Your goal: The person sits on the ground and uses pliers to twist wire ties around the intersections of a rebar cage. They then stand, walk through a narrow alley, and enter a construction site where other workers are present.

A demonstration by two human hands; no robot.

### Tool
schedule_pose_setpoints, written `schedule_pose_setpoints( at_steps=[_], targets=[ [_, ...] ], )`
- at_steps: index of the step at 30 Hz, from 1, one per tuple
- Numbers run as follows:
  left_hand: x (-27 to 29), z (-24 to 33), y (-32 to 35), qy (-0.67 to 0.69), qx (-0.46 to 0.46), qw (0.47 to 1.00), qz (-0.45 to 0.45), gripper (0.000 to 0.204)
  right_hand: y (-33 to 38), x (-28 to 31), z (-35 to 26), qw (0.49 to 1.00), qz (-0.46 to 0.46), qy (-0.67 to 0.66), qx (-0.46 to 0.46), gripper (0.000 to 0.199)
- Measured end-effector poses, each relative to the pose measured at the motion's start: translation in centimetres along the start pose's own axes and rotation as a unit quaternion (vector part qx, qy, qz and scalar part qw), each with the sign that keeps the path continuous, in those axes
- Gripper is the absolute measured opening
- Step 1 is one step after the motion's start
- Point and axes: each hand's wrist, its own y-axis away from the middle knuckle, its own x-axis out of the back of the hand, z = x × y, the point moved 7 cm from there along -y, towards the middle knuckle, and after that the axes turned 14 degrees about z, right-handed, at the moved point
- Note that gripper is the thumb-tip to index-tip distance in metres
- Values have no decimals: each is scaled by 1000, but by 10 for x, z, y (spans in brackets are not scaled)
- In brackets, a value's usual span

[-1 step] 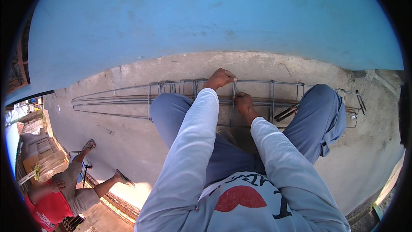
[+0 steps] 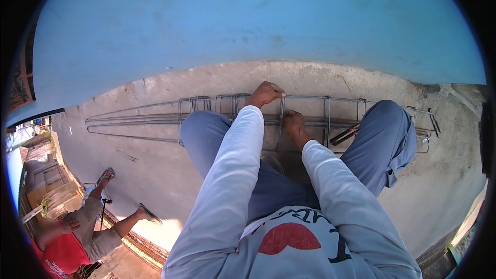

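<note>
A long cage of steel reinforcing bars (image 2: 129,121) lies across the ground in front of me, with several bent rectangular stirrups around it. My left hand (image 2: 265,94) is closed, its fingertips pinching the far corner of one steel stirrup (image 2: 280,130) where it meets the far long bar. Lower on that same stirrup, my right hand (image 2: 294,123) is closed with its fingers against the stirrup's side. Any tie wire in the fingers is too small to make out. More stirrups (image 2: 200,104) stand bunched left of my left hand; another stirrup (image 2: 327,119) is to the right.
Pliers-like tools with dark handles (image 2: 345,135) rest by my right knee (image 2: 387,129). Beyond the cage rises a blue wall (image 2: 248,20). Concrete ground (image 2: 139,181) spreads around me. A person in a red shirt (image 2: 64,253) sits at the lower left, legs stretched toward the ground.
</note>
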Motion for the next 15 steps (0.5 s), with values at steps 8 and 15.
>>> schedule_pose_setpoints(
  at_steps=[8,15],
  targets=[
    [0,-10,7,20,25,998,58,29,8,6,-3,997,56,41,-16,23],
    [-3,-5,-1,-10,14,998,62,25,7,14,-11,998,24,41,-47,29]
  ],
)
